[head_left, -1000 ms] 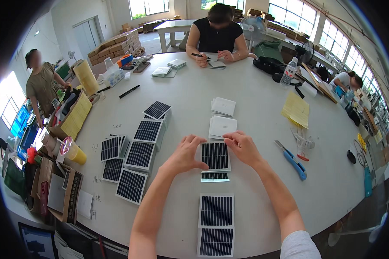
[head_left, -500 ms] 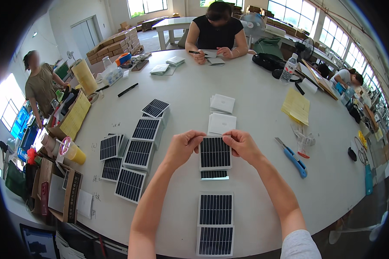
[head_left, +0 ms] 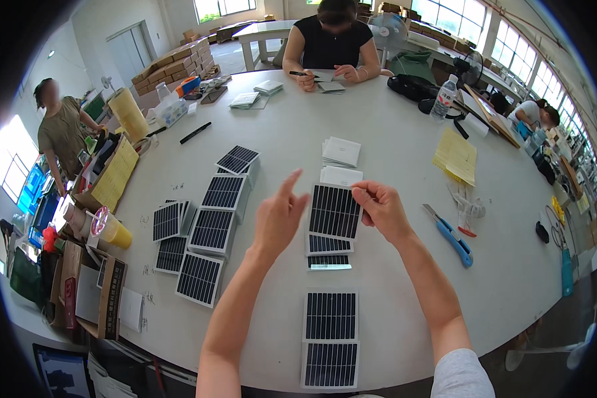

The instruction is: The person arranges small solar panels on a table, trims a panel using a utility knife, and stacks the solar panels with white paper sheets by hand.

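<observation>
My right hand [head_left: 384,211] pinches the upper right corner of a small solar panel [head_left: 335,210] with dark cells and a white rim. The panel is tilted and raised over another solar panel [head_left: 330,245], which lies on a further panel whose glossy edge shows. My left hand [head_left: 278,217] is free just left of the held panel, index finger stretched out and thumb apart. White cards or panel backs [head_left: 341,152] lie in small piles beyond my hands. Nearer me, two solar panels [head_left: 331,316] lie end to end.
Stacks of solar panels [head_left: 212,229] stand at left, a cup of yellow drink [head_left: 111,229] beyond them. A blue-handled utility knife [head_left: 452,239] lies at right, near a yellow paper [head_left: 455,157] and a bottle [head_left: 444,98]. A person [head_left: 332,50] writes across the table.
My left hand has let go of the panel and opened, moving slightly left. My right hand has lifted and tilted a panel, uncovering part of the one beneath.
</observation>
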The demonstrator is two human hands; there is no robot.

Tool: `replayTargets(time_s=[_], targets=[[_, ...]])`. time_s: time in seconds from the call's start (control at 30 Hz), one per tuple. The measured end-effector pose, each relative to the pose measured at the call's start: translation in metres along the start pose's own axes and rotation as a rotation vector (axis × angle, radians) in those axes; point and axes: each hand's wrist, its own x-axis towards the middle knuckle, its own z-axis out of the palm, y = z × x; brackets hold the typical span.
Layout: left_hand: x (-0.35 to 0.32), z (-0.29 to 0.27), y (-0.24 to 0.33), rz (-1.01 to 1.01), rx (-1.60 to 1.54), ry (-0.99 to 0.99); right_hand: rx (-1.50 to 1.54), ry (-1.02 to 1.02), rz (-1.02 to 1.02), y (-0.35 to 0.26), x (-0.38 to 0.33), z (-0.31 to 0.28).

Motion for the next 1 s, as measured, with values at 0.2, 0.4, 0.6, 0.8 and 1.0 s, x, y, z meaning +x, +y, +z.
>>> replayTargets(time_s=[0.2, 0.4, 0.6, 0.8, 1.0], targets=[[-0.014, 0.012, 0.04, 0.494, 0.379, 0.276, 0.004, -0.026, -0.087, 0.004, -0.015, 0.023], [0.0, -0.003, -0.019, 0.127, 0.374, 0.244, -0.113, -0.046, -0.131, -0.02, -0.02, 0.005], [-0.003, 0.004, 0.014, -0.14, -0.382, -0.009, -0.16, 0.037, -0.149, -0.01, -0.008, -0.002], [-0.009, 0.012, 0.023, -0.101, -0.331, -0.14, -0.137, -0.073, -0.065, -0.012, -0.015, 0.008], [0.003, 0.002, -0.015, -0.1, -0.112, -0.18, -0.444, 0.34, -0.39, -0.003, 0.007, -0.029]])
